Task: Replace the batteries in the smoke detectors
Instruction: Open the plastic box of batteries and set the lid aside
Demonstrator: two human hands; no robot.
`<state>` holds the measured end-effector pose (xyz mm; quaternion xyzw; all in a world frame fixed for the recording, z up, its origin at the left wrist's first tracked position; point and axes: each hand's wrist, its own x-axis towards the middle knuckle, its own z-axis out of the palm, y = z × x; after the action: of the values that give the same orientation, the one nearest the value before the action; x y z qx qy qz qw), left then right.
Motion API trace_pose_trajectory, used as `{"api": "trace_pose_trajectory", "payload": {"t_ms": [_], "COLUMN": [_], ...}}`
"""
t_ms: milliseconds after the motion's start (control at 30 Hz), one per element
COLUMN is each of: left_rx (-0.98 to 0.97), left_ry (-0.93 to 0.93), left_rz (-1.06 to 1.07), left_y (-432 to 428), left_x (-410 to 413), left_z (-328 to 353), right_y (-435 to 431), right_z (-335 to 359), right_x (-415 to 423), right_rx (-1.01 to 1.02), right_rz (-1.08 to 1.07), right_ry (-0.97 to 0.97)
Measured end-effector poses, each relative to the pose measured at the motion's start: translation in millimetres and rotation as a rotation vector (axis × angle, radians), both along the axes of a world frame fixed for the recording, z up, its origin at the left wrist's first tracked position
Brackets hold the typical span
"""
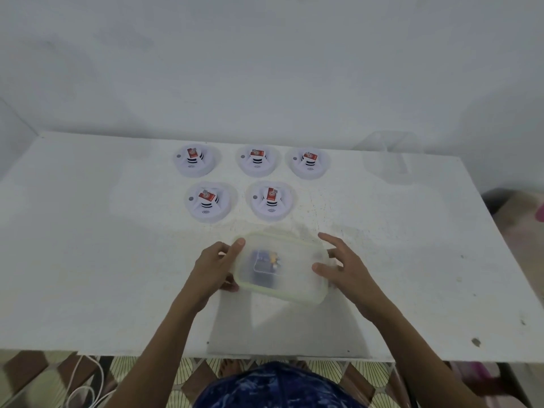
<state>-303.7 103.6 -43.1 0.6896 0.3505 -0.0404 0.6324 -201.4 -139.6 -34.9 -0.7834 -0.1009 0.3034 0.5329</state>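
Observation:
Several white round smoke detectors lie in two rows on the white table (88,260), each with a red battery on top; one is at the back left (195,160), another at the front right (270,200). In front of them sits a translucent plastic box (297,278) with a yellowish-rimmed lid, and dark blue batteries (263,265) show dimly through it. My left hand (215,267) grips the box's left end, thumb on the lid. My right hand (343,267) rests on the box's right end, fingers spread over the lid and edge.
A clear plastic container (388,156) stands at the table's back right, hard to make out. The table's front edge runs close to my body. White cables (88,384) lie on the patterned floor at the lower left. A white wall rises behind the table.

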Motion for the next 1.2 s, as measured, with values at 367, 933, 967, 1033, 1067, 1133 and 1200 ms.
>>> {"api": "trace_pose_trajectory", "payload": {"t_ms": [367, 933, 967, 1033, 1067, 1133, 1200], "left_rx": [-0.226, -0.464, -0.464, -0.473, -0.478, -0.475, -0.445], "left_ry": [-0.139, -0.096, -0.092, -0.089, -0.088, -0.083, -0.084], "left_rz": [-0.154, -0.219, -0.231, -0.244, -0.248, -0.257, -0.262], "left_y": [-4, 3, 3, 3, 4, 5, 3], "left_x": [-16, -11, -10, -9, -9, -8, -7], "left_z": [-4, -7, -7, -7, -7, -6, -4], "right_y": [9, 13, 12, 11, 11, 11, 11], "right_z": [-5, -19, -20, -19, -19, -18, -19], "right_x": [-26, -4, -3, -2, -1, -1, 0], "right_rx": [-0.058, 0.295, 0.307, 0.315, 0.318, 0.329, 0.361], "right_rz": [0.064, 0.006, 0.014, 0.036, 0.049, 0.067, 0.066], "right_ry": [0.176, 0.58, 0.596, 0.616, 0.619, 0.627, 0.63]}}
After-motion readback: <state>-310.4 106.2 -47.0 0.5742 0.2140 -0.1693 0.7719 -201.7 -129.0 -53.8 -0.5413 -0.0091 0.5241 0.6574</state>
